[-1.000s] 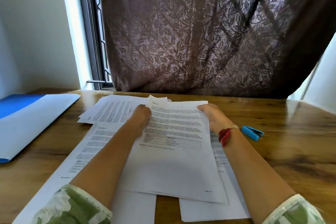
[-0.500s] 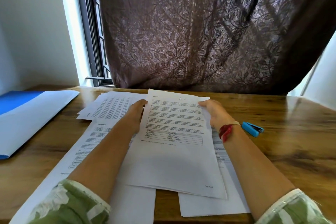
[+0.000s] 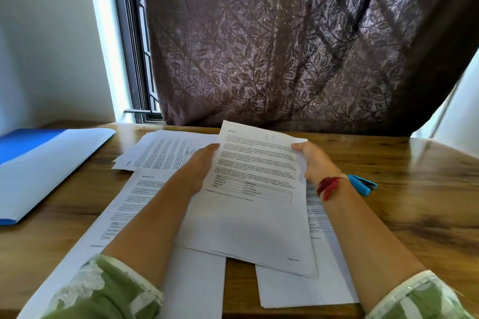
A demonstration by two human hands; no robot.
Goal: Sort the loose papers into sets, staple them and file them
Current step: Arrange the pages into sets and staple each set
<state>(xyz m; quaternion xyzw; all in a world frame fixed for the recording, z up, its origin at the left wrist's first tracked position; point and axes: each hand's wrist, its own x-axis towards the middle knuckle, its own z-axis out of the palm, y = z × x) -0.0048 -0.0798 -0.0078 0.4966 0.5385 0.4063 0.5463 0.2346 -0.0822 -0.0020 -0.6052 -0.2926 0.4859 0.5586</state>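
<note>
Sheaf of printed pages [image 3: 255, 217], centre frame, long axis running up-frame, gripped at its side edges by left hand [image 3: 199, 163] and right hand [image 3: 315, 160]. Blue stapler [image 3: 363, 184] lies just right of the right wrist, nearer that hand; blue folder [image 3: 39, 171] sits far left.

The wooden table [image 3: 414, 189] carries a blue folder [image 3: 39, 163] well left of the left hand [image 3: 199, 166], papers [image 3: 305, 287] spread beneath both forearms, and a blue stapler [image 3: 363, 184] just beside the right hand [image 3: 313, 160].
</note>
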